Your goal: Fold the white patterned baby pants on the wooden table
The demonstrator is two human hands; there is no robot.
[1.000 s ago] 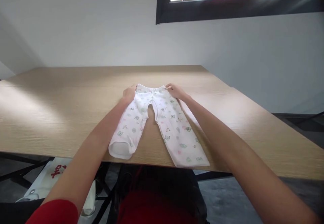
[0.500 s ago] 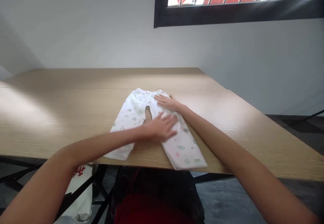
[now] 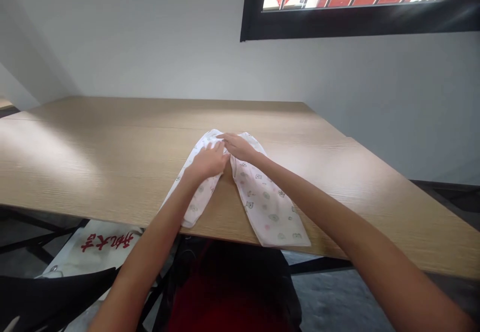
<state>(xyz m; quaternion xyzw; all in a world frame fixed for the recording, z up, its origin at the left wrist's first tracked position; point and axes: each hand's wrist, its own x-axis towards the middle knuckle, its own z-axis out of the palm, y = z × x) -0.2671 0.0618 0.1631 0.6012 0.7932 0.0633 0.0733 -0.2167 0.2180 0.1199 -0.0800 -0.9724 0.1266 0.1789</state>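
Note:
A small pair of white baby trousers (image 3: 262,203) with pale printed figures lies flat on the wooden table (image 3: 93,152), waistband away from me and both legs reaching the near edge. My left hand (image 3: 207,162) rests on the upper part of the left leg near the crotch, fingers curled onto the cloth. My right hand (image 3: 237,146) lies just beyond it on the waist area, fingers stretched flat and pressing the fabric. The two hands almost touch.
A white bag with red characters (image 3: 95,244) sits on the floor under the table's near left edge. A black-framed window (image 3: 356,17) is high on the grey wall. The table's right edge (image 3: 393,167) drops to a dark floor.
My left hand has moved from the right trouser leg up and left to the crotch area. My right hand has shifted slightly towards the waistband's middle. The left leg looks narrower.

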